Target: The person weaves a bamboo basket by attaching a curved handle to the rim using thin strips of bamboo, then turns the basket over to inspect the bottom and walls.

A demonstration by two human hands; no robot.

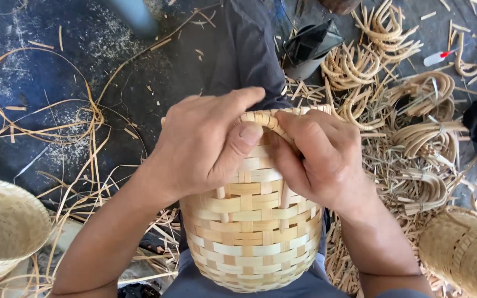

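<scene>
One woven basket (252, 237) of pale and tan strips rests on the person's lap, its rim turned away from the camera; both hands meet at that rim; the left hand (208, 146) is curled over the top edge with its thumb pressed down on the bound rim band (260, 117); the right hand (318, 157) is closed on the same band just beside it, fingers pinching the strip, so the two thumbs nearly touch. Two more baskets show only in part: a rounded pale one (4, 229) at the lower left edge and a darker tan one (465, 248) at the lower right edge, both well apart from the hands. Several bundles of curved cane pieces (354, 66), at least five, lie on the floor to the right, over a litter of short offcuts (393, 165); long loose strips (67, 132) curl across the dark floor (56, 66) on the left; a black container (310, 47) stands beyond the basket; open floor remains at the upper left.
</scene>
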